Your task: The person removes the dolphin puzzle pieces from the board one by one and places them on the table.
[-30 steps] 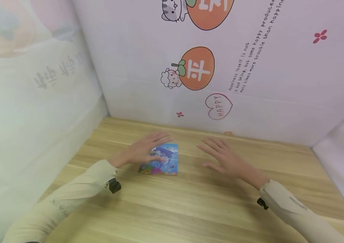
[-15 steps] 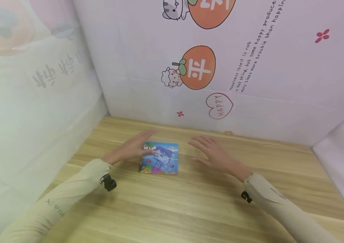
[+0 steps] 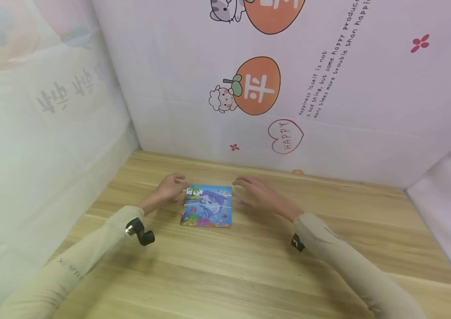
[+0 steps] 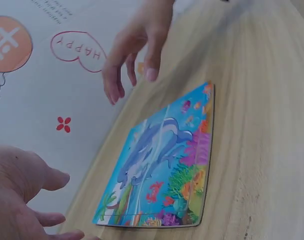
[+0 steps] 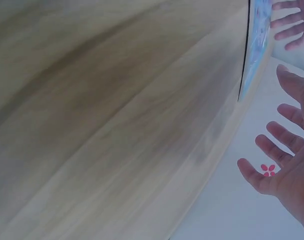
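A thin square board with a dolphin picture (image 3: 208, 206) lies flat on the wooden table; in the left wrist view the same dolphin board (image 4: 157, 160) shows a dark edge and pale lines across its picture. At its left side is my left hand (image 3: 169, 188), fingers loosely bent, with fingertips near the upper left corner; whether they touch it I cannot tell. My right hand (image 3: 261, 197) hovers by the right edge, fingers spread and slightly bent. Seen from the right wrist, the right hand (image 5: 292, 145) holds nothing.
The wooden table (image 3: 217, 274) extends in front of and to the right of the board. A white printed sheet (image 3: 185, 128) stands along the back, with more white sheeting (image 3: 50, 155) on the left and on the right.
My left hand has drawn back left off the picture to the board's left edge, its fingers bending. My right hand has moved left toward the board, which stays put.
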{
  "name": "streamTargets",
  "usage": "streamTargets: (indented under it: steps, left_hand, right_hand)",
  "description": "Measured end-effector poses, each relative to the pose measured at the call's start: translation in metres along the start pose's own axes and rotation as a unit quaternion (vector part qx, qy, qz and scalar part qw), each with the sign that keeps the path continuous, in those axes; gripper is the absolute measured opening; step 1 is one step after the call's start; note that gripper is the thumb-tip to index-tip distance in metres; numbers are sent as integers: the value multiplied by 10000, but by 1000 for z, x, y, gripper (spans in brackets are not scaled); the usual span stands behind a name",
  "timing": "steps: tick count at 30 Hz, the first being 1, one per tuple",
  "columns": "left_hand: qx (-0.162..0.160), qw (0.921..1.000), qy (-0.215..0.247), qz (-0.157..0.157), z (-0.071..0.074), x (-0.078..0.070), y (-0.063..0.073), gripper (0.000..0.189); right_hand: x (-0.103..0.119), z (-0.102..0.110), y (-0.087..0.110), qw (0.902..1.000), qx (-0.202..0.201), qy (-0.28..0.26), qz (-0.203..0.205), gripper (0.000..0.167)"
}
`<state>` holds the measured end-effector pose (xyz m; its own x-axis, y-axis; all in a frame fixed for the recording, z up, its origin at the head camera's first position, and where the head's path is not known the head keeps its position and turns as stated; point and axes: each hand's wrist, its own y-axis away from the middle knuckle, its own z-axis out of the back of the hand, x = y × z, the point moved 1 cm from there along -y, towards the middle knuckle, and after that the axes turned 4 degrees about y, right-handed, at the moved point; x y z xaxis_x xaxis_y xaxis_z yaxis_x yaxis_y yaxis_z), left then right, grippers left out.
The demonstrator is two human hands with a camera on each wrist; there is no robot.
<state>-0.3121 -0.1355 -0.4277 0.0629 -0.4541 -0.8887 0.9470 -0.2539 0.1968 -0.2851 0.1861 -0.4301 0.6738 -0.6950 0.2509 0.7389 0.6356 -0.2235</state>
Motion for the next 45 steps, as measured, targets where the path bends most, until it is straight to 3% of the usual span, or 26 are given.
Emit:
streamTargets:
  steps: [4,9,18,28,34,36,42,45]
  left_hand:
    - [198,9957,716,550,7,-2,-2,59]
    - [447,9854,1361,922,14,-3,-2,62]
    - [785,9780,1563,1134,11,0,-8,60]
    - [585,9625,2062,1664,-1,4,-14,56]
    - [492,9564,2238,1810,-12,4,-20,44]
    - [781,9540,2272,1794,-13,2,-23,45]
    - [2266,9343,2325,1469,-10,-2,-30,57]
    - [2494,9324,2204,1408,-10,1,-33,60]
  right_hand:
    - [4,-2,-14,9997,155,-162,-96,54]
    - [11,-7,-29,9992,346,-150,-166,57]
    - [25,-19,-44,9934,775,-654,-537,73]
    - [32,-36,-56,9800,1441,-998,-939,84]
    - [31,-42,-61,9790,1437,-971,-1074,84]
    - [30,-42,-64,9776,1388,-1068,-1171,80]
    - [26,-35,-70,9726,1112,-1272,-1594,68]
    - [28,-36,-71,9708,1048,-1224,-1776,68]
